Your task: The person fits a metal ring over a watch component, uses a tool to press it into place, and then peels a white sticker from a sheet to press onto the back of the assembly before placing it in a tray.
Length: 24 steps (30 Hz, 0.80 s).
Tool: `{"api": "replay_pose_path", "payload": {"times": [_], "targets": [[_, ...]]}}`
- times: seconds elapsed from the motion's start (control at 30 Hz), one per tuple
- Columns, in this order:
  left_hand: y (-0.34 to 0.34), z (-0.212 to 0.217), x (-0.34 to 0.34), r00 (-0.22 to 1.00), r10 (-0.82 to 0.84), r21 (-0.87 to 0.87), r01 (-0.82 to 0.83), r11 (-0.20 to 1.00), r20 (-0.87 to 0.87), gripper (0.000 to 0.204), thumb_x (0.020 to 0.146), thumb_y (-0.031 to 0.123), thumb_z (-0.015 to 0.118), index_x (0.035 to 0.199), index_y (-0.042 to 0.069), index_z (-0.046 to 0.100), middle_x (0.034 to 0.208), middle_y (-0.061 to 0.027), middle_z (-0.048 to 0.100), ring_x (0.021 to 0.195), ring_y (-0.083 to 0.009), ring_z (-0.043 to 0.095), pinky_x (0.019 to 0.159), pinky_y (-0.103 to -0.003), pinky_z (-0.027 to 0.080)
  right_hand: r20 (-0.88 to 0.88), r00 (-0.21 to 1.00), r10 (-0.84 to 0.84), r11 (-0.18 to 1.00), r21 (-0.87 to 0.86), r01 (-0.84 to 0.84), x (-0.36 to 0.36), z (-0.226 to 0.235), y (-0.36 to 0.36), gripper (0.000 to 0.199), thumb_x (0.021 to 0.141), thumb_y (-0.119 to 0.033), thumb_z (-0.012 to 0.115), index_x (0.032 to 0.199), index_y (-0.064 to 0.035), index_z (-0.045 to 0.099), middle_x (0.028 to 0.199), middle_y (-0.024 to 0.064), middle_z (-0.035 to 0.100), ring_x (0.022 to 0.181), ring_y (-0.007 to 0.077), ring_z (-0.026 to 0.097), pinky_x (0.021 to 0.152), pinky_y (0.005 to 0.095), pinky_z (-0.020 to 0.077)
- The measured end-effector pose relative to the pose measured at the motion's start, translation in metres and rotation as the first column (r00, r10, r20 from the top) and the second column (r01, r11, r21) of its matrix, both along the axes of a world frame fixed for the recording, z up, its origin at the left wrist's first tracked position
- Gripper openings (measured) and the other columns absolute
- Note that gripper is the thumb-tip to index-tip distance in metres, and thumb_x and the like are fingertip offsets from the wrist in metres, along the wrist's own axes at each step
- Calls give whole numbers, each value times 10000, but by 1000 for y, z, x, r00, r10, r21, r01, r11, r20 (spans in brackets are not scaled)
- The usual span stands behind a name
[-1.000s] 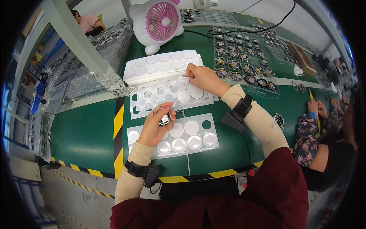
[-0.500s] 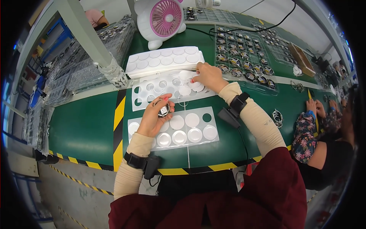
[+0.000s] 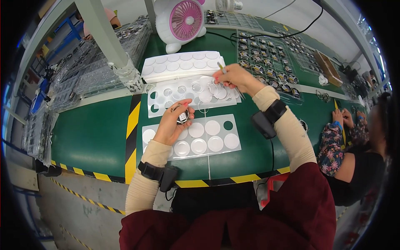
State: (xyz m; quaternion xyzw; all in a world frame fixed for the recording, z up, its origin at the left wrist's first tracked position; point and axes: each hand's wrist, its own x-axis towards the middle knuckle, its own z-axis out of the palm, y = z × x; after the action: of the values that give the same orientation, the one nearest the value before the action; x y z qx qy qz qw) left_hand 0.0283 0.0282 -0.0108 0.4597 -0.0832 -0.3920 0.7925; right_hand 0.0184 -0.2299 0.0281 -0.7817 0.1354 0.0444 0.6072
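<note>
My left hand (image 3: 174,121) is curled around a small round black part (image 3: 182,117) with a white label, held above the near sheet. My right hand (image 3: 237,78) is closed on slim metal tweezers (image 3: 221,66), which stick out past the fingers on both sides. Its fingertips are over the right part of the farther white sheet (image 3: 162,109), where several loose white discs (image 3: 205,96) and thin clear rings lie. In front lies a sheet of round white stickers (image 3: 198,146), with one hole at its far right corner.
Behind the sheets stands a white stack of disc sheets (image 3: 181,76), then a white and pink fan (image 3: 186,21). Clear trays of round parts (image 3: 266,58) fill the far right. A post (image 3: 109,41) rises at left. Another person's hands (image 3: 342,117) rest at the right.
My right hand has moved slightly right, and the tweezers now point differently in it. My left hand still holds the round part. The whole view has shifted a little.
</note>
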Motion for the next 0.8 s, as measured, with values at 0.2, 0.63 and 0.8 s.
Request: {"api": "replay_pose_path", "payload": {"times": [0.2,0.63,0.8], "targets": [[0,-2,0,1000,-6,6,6,1000,-6,262,883,148,513,1114,24,497,812,-64,565,696,-127,533,554,-233,417,117,993,24,840,-542,44,3,-47,3,129,674,-62,610,787,-58,674,691,100,644,606,181,606,574,282,462],[-35,45,10,896,-68,327,-90,941,440,245,851,134,537,1070,25,547,798,-34,553,650,-83,506,504,-193,379,250,958,-143,984,140,111,-31,19,39,251,820,-66,491,1037,37,564,847,84,646,496,59,463,417,180,315],[-70,39,27,760,-152,472,-222,853,632,215,800,155,608,976,31,601,740,-28,581,599,-79,513,470,-192,368,197,969,-148,941,329,77,-36,10,40,266,841,-83,469,1060,40,555,891,84,643,496,40,456,401,161,287]]}}
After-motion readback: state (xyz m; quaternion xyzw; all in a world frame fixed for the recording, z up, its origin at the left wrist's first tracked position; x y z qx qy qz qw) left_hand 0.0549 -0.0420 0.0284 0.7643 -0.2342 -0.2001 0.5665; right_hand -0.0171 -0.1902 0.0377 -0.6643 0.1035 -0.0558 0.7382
